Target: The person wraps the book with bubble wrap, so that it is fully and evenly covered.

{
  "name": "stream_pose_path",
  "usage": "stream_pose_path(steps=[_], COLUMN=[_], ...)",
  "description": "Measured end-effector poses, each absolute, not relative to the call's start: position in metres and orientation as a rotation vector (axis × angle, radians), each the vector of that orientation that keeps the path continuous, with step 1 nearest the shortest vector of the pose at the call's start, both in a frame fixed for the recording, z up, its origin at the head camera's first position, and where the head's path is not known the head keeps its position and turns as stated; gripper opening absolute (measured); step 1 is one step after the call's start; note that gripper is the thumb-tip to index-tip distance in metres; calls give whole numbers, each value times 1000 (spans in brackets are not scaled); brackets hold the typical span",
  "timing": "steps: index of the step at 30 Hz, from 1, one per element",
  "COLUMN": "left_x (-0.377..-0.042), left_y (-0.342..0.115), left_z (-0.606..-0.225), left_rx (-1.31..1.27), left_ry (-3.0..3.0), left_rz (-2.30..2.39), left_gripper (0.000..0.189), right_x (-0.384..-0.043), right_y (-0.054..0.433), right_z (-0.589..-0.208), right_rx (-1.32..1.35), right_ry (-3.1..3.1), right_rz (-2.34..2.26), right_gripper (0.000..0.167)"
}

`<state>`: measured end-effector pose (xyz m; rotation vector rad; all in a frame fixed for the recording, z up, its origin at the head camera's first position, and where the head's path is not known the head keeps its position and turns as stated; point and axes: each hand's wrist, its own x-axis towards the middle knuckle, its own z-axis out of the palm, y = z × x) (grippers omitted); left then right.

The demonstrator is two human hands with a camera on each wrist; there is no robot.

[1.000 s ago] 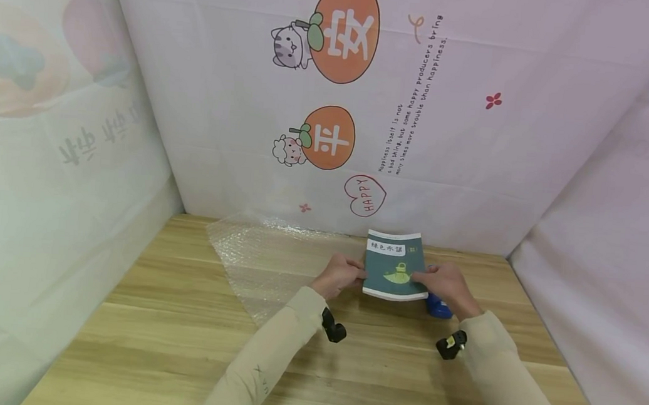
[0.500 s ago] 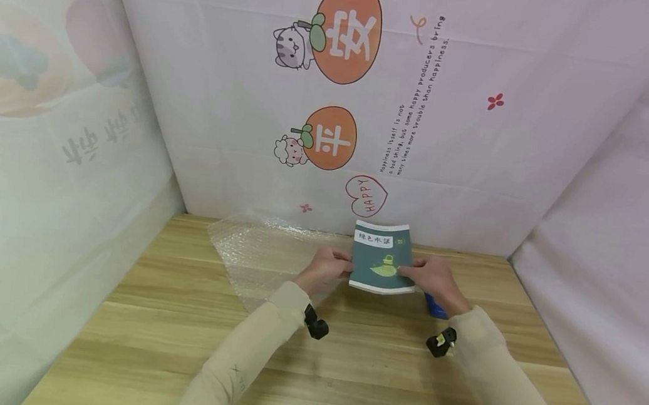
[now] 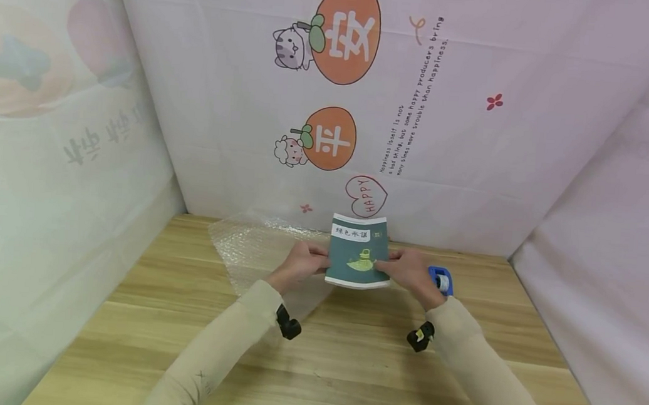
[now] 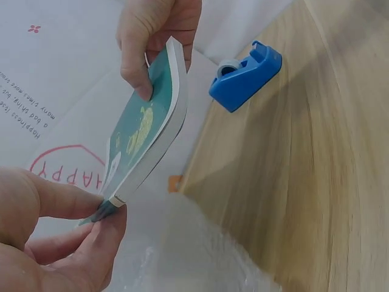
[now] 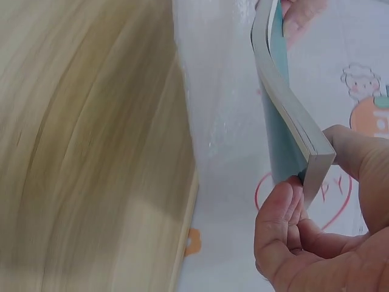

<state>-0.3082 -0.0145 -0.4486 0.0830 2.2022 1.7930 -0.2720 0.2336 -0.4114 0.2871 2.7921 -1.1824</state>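
Observation:
Both hands hold a dark green book (image 3: 354, 261) with white bands at top and bottom and a yellow-green picture on its cover. My left hand (image 3: 300, 265) pinches its left edge, thumb above and fingers beneath. On the opposite edge, my right hand (image 3: 410, 272) grips it with the thumb lying on the cover. Seen from the left wrist, the book (image 4: 143, 134) is raised above the table and bends slightly along its length. A sheet of clear bubble wrap (image 3: 253, 254) lies under and left of the left hand.
A blue tape dispenser (image 3: 441, 280) with a roll in it stands just right of my right wrist. The wooden table (image 3: 347, 367) meets a printed white cloth wall (image 3: 222, 126) at the back, with more cloth on both sides.
Both hands have carried the book leftward and slightly toward the back, over the bubble wrap's right part. The tape dispenser, earlier mostly covered by the right hand, now shows.

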Motion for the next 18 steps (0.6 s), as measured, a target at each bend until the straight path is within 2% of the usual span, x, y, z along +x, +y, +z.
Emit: stream_pose_path(steps=[12, 18], left_x=[-297, -295], left_y=[-52, -67], left_z=[-443, -445], left_rx=[135, 54], left_ry=[2204, 2230], left_rz=[1897, 1911], left_gripper=[26, 27], right_x=[-278, -279], right_y=[197, 181], right_z=[-421, -426], right_rx=[171, 129], right_ry=[2810, 2849], right_rz=[-1290, -1280], right_gripper=[26, 23])
